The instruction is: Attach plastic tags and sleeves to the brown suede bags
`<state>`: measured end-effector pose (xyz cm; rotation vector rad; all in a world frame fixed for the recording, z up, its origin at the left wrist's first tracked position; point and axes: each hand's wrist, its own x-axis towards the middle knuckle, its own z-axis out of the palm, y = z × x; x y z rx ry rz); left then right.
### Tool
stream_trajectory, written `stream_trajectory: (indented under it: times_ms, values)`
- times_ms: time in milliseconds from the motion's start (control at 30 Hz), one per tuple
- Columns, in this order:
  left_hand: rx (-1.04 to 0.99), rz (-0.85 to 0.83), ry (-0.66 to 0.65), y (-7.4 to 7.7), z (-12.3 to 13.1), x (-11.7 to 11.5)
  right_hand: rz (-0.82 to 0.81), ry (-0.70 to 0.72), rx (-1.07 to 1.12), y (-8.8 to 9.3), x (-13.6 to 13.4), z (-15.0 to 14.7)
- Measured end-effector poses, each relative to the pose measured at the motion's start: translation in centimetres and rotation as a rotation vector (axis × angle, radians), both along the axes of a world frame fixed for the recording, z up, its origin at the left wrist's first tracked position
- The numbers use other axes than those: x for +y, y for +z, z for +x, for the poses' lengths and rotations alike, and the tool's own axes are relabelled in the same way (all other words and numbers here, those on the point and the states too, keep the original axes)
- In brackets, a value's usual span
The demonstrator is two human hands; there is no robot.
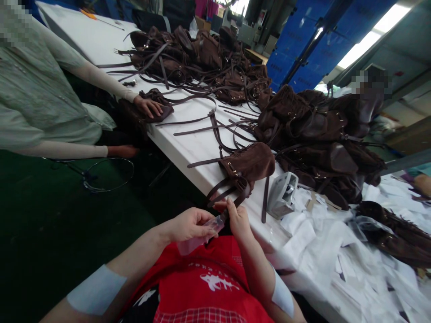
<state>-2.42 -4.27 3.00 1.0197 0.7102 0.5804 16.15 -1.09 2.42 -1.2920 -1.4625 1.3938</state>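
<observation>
My left hand (193, 224) is closed on a small clear plastic sleeve (193, 244) in front of the red apron. Close beside it, my right hand (238, 220) pinches a dark brown strap (243, 194), whose end meets the sleeve's upper end; whether it lies inside the sleeve is hard to see. The strap belongs to a brown suede-like bag (249, 163) with metal eyelets, lying on its side at the near edge of the white table (188, 150). Other straps of this bag spread over the tabletop.
Piles of similar brown bags (310, 116) cover the back and right of the table. A white-grey device (283, 195) stands beside loose white paper (323, 251). At the left, a co-worker's hand (150, 106) rests on another brown bag. An orange-handled tool (88, 14) lies farther back.
</observation>
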Motion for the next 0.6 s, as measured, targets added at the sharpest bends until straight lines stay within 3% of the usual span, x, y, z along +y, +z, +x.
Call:
stream_trajectory:
  times_ms: [267, 467, 600]
  values:
    - [-0.013, -0.068, 0.214, -0.9, 1.6, 0.2, 0.066, 0.08, 0.089, 0.3, -0.5, 0.0]
    - [0.062, -0.107, 0.281, -1.8, 1.6, 1.3, -0.006, -0.076, 0.302, -0.7, 1.2, 0.1]
    - [-0.084, -0.164, 0.331, -1.5, 1.8, 1.9, 0.002, 0.043, 0.263, -0.4, 1.3, -0.3]
